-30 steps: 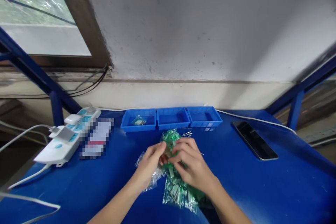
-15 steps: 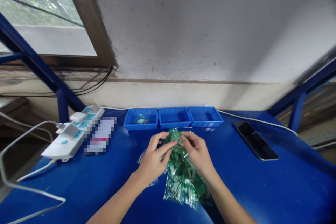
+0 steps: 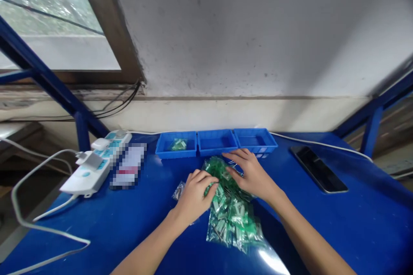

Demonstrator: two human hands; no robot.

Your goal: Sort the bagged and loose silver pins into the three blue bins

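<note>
A heap of small clear plastic bags point(image 3: 238, 212) with green and pale metal-looking pieces inside lies on the blue table. My left hand point(image 3: 197, 193) rests at the heap's left edge, its thumb and forefinger close together around a small green bag point(image 3: 208, 189). Over the upper right of the heap is my right hand point(image 3: 250, 172), fingers spread and thumb apart, holding nothing visible. A few thin metal pieces show beneath its fingers. Another clear bag point(image 3: 178, 190) lies partly behind my left hand.
Three blue trays stand along the wall: the left tray point(image 3: 161, 154) has green bagged pieces point(image 3: 179, 144) in it, beside the middle tray point(image 3: 216, 152) and right tray point(image 3: 272, 141). A power strip point(image 3: 85, 180) and blurred phone-like item point(image 3: 130, 163) lie left, a black phone point(image 3: 319, 169) right.
My right hand has come away from the left and opened out to the right. My left hand has moved slightly down. More green shows in the left tray.
</note>
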